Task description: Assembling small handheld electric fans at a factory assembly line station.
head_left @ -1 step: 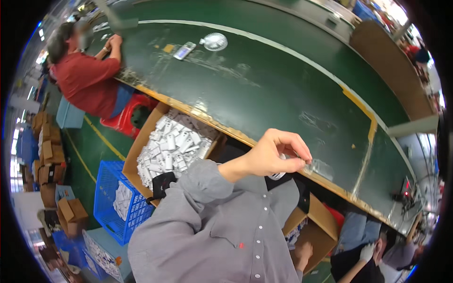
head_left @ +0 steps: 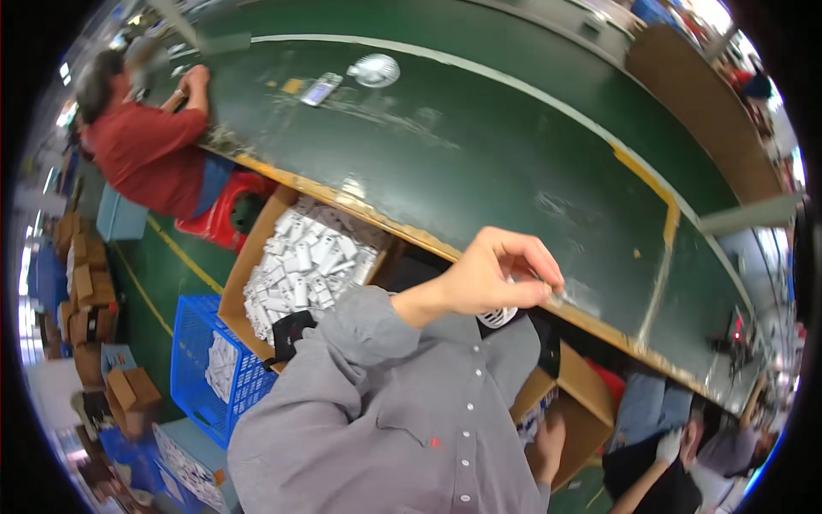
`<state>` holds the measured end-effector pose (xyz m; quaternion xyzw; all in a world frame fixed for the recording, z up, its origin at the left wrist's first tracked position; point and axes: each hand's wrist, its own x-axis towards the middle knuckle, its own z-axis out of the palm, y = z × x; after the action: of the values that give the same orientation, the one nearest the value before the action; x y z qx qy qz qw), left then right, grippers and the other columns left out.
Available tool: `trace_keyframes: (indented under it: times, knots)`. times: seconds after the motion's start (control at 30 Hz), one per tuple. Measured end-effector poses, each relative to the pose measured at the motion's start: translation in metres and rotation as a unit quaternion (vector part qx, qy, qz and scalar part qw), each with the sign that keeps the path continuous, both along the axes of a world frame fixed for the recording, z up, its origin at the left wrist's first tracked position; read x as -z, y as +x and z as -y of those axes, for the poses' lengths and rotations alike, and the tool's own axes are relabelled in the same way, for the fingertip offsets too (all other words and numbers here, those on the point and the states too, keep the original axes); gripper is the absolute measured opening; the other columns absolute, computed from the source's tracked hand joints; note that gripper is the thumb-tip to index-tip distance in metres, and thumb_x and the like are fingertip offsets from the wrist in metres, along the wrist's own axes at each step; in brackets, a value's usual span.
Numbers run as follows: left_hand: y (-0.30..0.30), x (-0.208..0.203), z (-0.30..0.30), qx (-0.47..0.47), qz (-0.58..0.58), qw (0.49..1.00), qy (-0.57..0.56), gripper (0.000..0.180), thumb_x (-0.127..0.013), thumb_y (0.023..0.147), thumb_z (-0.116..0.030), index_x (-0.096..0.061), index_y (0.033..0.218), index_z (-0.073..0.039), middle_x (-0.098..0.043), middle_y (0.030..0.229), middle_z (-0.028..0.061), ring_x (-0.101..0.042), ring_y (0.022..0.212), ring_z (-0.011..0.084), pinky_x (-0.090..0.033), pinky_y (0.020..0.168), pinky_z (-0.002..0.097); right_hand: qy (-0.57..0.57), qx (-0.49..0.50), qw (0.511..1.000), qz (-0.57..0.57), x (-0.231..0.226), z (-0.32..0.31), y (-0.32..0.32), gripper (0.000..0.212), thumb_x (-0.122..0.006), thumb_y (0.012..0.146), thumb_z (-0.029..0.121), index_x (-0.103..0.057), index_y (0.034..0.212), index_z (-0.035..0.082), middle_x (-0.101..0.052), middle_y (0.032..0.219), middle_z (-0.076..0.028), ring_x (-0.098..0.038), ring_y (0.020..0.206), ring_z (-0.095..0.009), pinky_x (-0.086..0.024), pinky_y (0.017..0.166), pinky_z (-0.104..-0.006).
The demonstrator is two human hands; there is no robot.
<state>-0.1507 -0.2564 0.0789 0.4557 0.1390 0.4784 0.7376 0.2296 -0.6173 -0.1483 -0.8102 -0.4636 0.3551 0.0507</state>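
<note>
My left hand [head_left: 492, 278] is raised in front of my body at the table's near edge, thumb and fingertips pinched together. What sits in the pinch is too small or hidden to make out. Just under this hand shows a white rounded part with dark slots [head_left: 497, 318], mostly covered; I cannot tell whether the hand holds it. At the lower right, my right hand [head_left: 548, 445] reaches down into an open cardboard box [head_left: 585, 398]. Small white and blue pieces [head_left: 533, 421] lie beside it there. The fingers of this hand are largely hidden.
A long green table [head_left: 479, 163] bears a small clear-and-white fan [head_left: 377, 70] and a pale device [head_left: 322, 89]. Left of me stand a cardboard box of white parts [head_left: 300, 265] and a blue crate [head_left: 190, 360]. A co-worker in red [head_left: 145, 154] sits at left; another person [head_left: 655, 471] is at lower right.
The view has shifted slightly, so the table and boxes appear a little further left. More of the white slotted part shows below my left hand. My right hand has risen a little inside the box.
</note>
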Motion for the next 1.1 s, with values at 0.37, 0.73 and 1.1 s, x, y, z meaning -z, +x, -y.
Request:
trace_keyframes:
  times: [0.37, 0.73, 1.1]
  knots:
    - [0.066, -0.028, 0.012, 0.147, 0.157, 0.961, -0.173, 0.013, -0.061, 0.080, -0.002, -0.057, 0.091, -0.008, -0.060, 0.091, 0.0088, -0.062, 0.088, 0.0223, -0.052, 0.072, 0.0308, 0.400, 0.032, 0.651, -0.644, -0.181, -0.258, -0.187, 0.105, -0.081, 0.072, 0.025, -0.015, 0.151, 0.003, -0.036, 0.143, -0.015, -0.039, 0.133, -0.028, -0.032, 0.110, -0.0416]
    - [0.035, 0.001, -0.029, -0.046, 0.058, 0.992, -0.100, 0.013, -0.059, 0.083, -0.004, -0.057, 0.096, -0.003, -0.061, 0.097, 0.0100, -0.062, 0.092, 0.0226, -0.052, 0.076, 0.0301, 0.190, 0.203, 0.470, -0.838, -0.175, -0.265, -0.174, 0.056, -0.059, 0.091, 0.024, -0.039, 0.137, -0.003, -0.054, 0.130, -0.016, -0.053, 0.121, -0.028, -0.043, 0.104, -0.0421]
    - [-0.190, 0.120, -0.291, -0.426, -0.655, 0.522, 0.344, 0.075, -0.074, 0.076, -0.040, -0.048, 0.135, -0.001, -0.051, 0.133, 0.0246, -0.050, 0.122, 0.0383, -0.039, 0.104, 0.0447, 0.421, 0.325, 0.535, -0.657, -0.176, -0.279, -0.079, 0.033, -0.054, 0.094, 0.008, -0.044, 0.126, 0.003, -0.055, 0.123, -0.010, -0.052, 0.118, -0.022, -0.040, 0.104, -0.0405]
